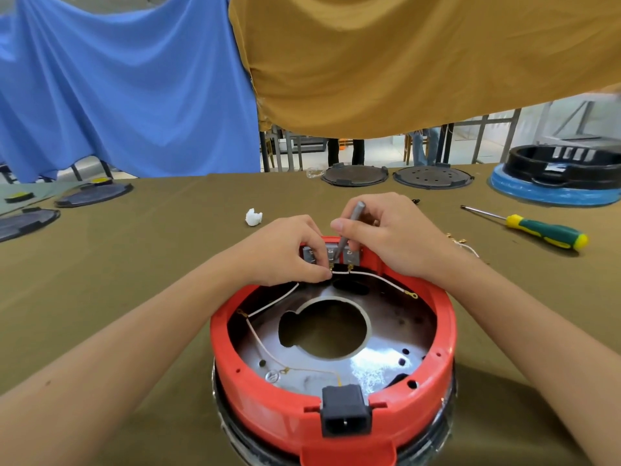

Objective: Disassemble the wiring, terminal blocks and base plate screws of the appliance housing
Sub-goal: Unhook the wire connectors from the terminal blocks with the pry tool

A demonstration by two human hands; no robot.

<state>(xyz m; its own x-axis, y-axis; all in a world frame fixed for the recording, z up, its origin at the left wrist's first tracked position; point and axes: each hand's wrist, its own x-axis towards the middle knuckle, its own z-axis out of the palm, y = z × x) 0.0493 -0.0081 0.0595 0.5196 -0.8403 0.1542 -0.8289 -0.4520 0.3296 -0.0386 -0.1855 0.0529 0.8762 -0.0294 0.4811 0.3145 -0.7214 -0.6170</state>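
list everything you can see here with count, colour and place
appliance housing: 1, red, near centre of table
white wires: several, inside housing
power socket: 1, black, housing's near rim
screwdriver: 1, green-yellow handle, table right
paper wad: 1, white, beyond the hands
round plates: 5, dark, far table edge
base part: 1, black on blue, far right
cloths: 2, blue and mustard, hanging behind
left hand: pinches a wire
right hand: holds grey tool

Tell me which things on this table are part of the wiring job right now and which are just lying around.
In use:
red housing
white wires
terminal block
grey driver, gripped by the right hand
left hand, pinching a wire end

Lying about:
green-and-yellow screwdriver
white crumpled wad
dark round plates
black-and-blue housing
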